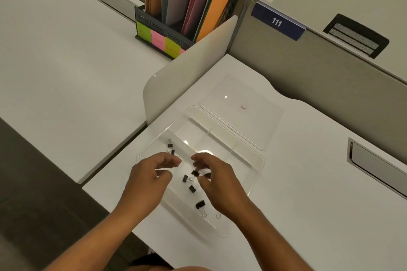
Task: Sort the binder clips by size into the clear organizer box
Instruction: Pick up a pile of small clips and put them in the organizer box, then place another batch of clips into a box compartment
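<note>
The clear organizer box (257, 161) lies on the white desk with dividers inside. Two small black binder clips (169, 144) sit in its far left compartment. Several more clips (185, 178) lie loose in the near compartment, with a larger clip (200, 204) closest to me. My left hand (149, 177) hovers over the box's left side, fingers loosely curled, with nothing seen in them. My right hand (217, 182) reaches into the near compartment, and its thumb and fingertips pinch a small black clip (207, 174).
The box's clear lid (259, 108) lies flat just beyond the box. A white divider panel (187, 77) stands at the left. Behind it is a black file holder (163, 31) with coloured folders. A grey partition and a desk cable slot (378, 167) are on the right.
</note>
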`<state>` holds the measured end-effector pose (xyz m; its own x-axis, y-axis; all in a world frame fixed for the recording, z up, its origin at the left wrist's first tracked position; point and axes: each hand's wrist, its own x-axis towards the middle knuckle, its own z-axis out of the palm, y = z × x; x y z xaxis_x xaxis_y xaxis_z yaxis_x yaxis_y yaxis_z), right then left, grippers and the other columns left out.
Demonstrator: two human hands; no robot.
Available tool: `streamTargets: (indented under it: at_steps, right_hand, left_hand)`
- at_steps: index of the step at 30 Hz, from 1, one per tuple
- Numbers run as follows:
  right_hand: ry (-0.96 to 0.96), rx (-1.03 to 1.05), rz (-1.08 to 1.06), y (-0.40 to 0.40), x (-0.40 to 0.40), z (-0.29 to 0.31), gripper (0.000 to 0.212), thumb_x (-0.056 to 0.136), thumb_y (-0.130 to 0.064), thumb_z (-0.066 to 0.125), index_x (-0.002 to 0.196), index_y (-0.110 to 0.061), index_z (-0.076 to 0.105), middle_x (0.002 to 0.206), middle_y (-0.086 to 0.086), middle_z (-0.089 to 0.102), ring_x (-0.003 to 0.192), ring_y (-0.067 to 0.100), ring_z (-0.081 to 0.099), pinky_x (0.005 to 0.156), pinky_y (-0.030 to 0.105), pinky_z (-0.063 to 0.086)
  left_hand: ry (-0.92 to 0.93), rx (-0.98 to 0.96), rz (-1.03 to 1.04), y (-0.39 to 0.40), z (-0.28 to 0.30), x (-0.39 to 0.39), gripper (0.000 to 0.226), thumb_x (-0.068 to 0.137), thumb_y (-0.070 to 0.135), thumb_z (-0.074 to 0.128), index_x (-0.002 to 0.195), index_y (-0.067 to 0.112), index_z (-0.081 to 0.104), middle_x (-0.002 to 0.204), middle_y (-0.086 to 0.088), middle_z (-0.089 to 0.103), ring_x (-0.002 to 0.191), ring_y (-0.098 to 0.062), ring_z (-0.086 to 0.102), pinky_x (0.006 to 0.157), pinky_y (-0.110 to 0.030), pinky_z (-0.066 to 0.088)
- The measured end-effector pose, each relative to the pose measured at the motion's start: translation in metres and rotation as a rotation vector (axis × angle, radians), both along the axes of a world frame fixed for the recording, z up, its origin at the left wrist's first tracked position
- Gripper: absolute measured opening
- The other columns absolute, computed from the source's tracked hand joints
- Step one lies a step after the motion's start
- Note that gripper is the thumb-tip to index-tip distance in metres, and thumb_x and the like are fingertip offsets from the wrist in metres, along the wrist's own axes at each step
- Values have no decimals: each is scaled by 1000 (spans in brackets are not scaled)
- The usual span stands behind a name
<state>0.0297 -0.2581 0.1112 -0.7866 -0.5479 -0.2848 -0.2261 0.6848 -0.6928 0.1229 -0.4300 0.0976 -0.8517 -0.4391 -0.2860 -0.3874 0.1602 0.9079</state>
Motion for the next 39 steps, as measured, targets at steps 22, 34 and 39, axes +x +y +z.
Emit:
streamTargets:
  at_steps: [22, 34, 39]
  right_hand:
    - [231, 41, -588, 207, 79, 4, 29, 100, -21, 62, 126, -35, 61, 128, -22, 60, 125, 3, 54, 104, 20, 44]
    - [160, -30, -936, 403, 139, -32, 32, 100, -24, 59, 128, -40, 59, 131, -28, 52, 131, 2, 49, 107, 28, 48]
    - [102, -89, -967, 518, 147, -41, 35, 97, -22, 65, 126, -41, 60, 129, -30, 52, 127, -3, 49, 103, 21, 47]
  left_hand:
    - [350, -57, -698, 209, 4, -19, 51, 100, 20, 62, 142, 44, 49, 145, 33, 45, 131, 7, 48, 108, -24, 47]
    - [280, -198, -1056, 396, -13, -15, 54, 96, 32, 68, 137, 58, 43, 145, 44, 33, 119, 25, 40, 96, -19, 44]
    - [249, -264, -1058, 513, -19, -26, 54, 94, 28, 71, 140, 48, 49, 147, 28, 44, 128, 1, 50, 107, -34, 50]
